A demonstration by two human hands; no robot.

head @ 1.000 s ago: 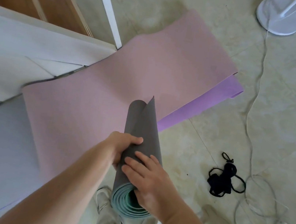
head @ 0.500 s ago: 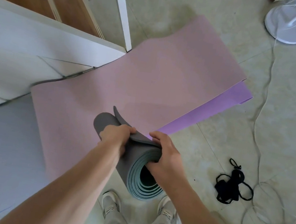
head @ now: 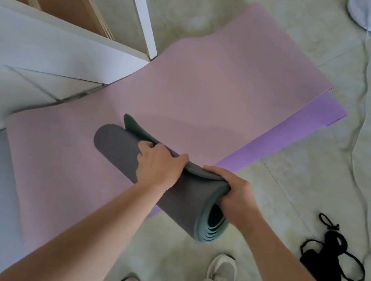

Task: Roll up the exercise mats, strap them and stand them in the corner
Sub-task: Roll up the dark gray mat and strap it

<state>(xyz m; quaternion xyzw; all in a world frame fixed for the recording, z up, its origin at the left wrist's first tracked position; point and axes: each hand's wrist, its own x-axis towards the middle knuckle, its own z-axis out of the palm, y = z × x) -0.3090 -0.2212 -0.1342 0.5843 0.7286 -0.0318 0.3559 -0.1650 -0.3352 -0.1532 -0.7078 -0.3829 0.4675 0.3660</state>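
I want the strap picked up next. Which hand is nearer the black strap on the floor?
Right. The right hand grips the rolled grey mat at its open end, on the side toward the black strap; the left hand grips mid-roll, farther from it.

The rolled grey mat (head: 115, 149), teal inside, is held level above the flat pink mat (head: 212, 84), which covers a purple mat (head: 314, 126); black straps (head: 324, 264) lie nearby.

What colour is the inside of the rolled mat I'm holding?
Teal green, at the open end of the rolled mat, head view.
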